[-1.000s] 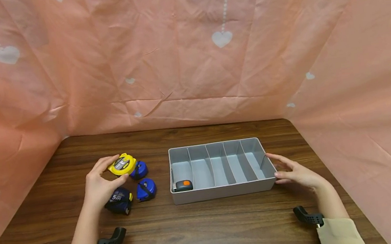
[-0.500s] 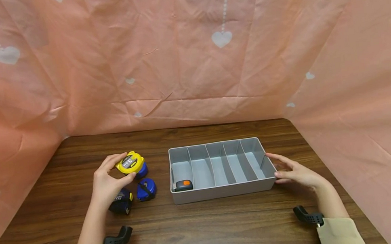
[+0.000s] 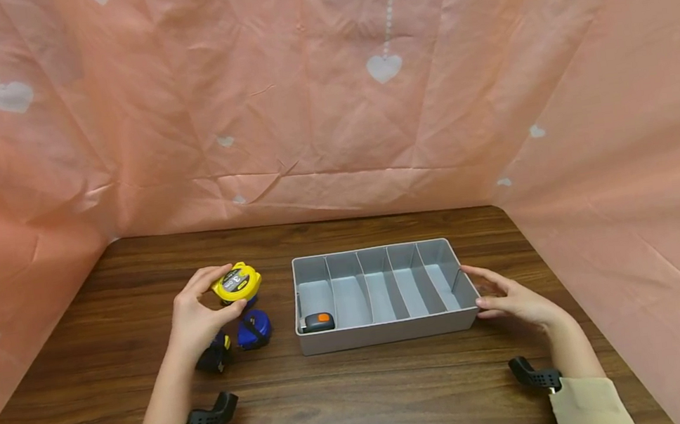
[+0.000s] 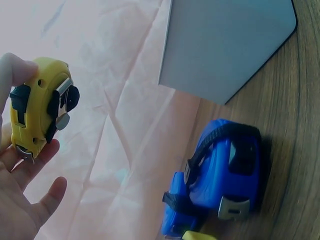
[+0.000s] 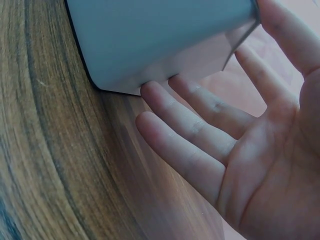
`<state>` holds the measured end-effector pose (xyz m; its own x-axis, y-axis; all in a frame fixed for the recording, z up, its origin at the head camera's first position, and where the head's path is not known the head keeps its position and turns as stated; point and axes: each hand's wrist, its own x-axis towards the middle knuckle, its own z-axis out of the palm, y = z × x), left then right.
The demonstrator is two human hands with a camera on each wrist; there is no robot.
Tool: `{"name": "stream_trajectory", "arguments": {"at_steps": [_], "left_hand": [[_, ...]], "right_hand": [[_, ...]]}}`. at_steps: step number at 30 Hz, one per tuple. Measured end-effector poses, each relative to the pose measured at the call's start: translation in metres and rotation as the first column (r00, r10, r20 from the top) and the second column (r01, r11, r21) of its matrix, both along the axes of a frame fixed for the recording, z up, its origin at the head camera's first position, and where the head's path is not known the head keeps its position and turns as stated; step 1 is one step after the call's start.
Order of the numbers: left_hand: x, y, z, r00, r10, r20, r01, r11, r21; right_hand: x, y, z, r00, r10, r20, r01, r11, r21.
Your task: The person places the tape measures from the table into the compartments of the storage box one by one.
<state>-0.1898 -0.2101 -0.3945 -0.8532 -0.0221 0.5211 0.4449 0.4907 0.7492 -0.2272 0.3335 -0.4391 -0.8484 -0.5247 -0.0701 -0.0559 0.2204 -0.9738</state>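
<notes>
My left hand point(image 3: 197, 318) pinches a yellow tape measure point(image 3: 238, 283) between thumb and fingers, held up off the table in the left wrist view. Below it sits a blue tape measure point(image 3: 254, 328) with a black strap, and a second blue one point(image 4: 177, 207) is mostly hidden. A dark tape measure point(image 3: 212, 355) lies partly behind my left wrist. My right hand point(image 3: 520, 303) touches the right end of a grey divided tray point(image 3: 387, 333), its fingers fairly straight along the end wall. In the tray's leftmost compartment rests a black tape measure with an orange button point(image 3: 318, 322).
The wooden table point(image 3: 363, 400) is bordered by a pink curtain point(image 3: 314, 102) with white hearts at the back and both sides. Upright dividers split the tray into several compartments. Black wrist mounts point(image 3: 215, 412) project inward from both forearms.
My left hand has carried the yellow tape measure to the right, over the farther blue one, covering most of it. My right hand and the tray stay in place.
</notes>
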Motion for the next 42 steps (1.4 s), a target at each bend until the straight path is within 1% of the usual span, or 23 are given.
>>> {"name": "stream_trajectory", "arguments": {"at_steps": [4,6,9,14,18,22,26,31,33,38,42], "left_hand": [[0.01,0.011,0.015,1.0,-0.019,-0.001,0.019,1.0,-0.002],[0.013,0.015,0.02,1.0,-0.024,0.006,0.024,1.0,-0.006],[0.013,0.019,0.022,0.999,-0.034,0.018,0.034,0.999,0.0],[0.011,0.024,0.023,0.998,-0.055,0.04,0.054,0.998,0.019],[0.011,0.029,0.025,0.996,-0.058,0.063,0.057,0.998,0.016],[0.011,0.034,0.026,0.994,-0.08,0.072,0.078,0.996,0.035],[0.008,0.037,0.023,0.993,-0.097,0.067,0.095,0.995,0.033],[-0.008,0.036,0.004,0.993,-0.095,0.076,0.093,0.995,0.031],[-0.014,0.035,-0.004,0.992,-0.105,0.076,0.101,0.994,0.05],[-0.019,0.039,-0.007,0.99,-0.133,0.054,0.129,0.989,0.075],[-0.02,0.044,-0.006,0.987,-0.153,0.046,0.149,0.986,0.079]], "right_hand": [[0.0,-0.001,0.0,1.0,-0.003,0.003,0.003,1.0,-0.002],[0.0,-0.001,0.001,1.0,-0.005,0.005,0.005,1.0,-0.003],[0.0,-0.001,0.002,1.0,-0.003,0.006,0.003,1.0,-0.004],[0.0,-0.001,0.003,1.0,0.002,0.002,-0.002,1.0,0.0],[0.0,-0.002,0.002,1.0,0.001,0.005,-0.001,1.0,-0.003],[0.0,-0.002,0.002,1.0,-0.002,0.003,0.002,1.0,0.001],[-0.001,-0.002,0.002,1.0,-0.004,0.0,0.004,1.0,0.005],[-0.001,-0.002,0.001,1.0,-0.002,-0.004,0.002,1.0,0.006],[-0.002,-0.002,0.001,1.0,-0.001,-0.005,0.001,1.0,0.006],[-0.002,-0.002,0.001,1.0,0.0,-0.01,0.0,1.0,0.006],[-0.002,-0.001,0.001,1.0,-0.002,-0.011,0.002,1.0,0.009]]}}
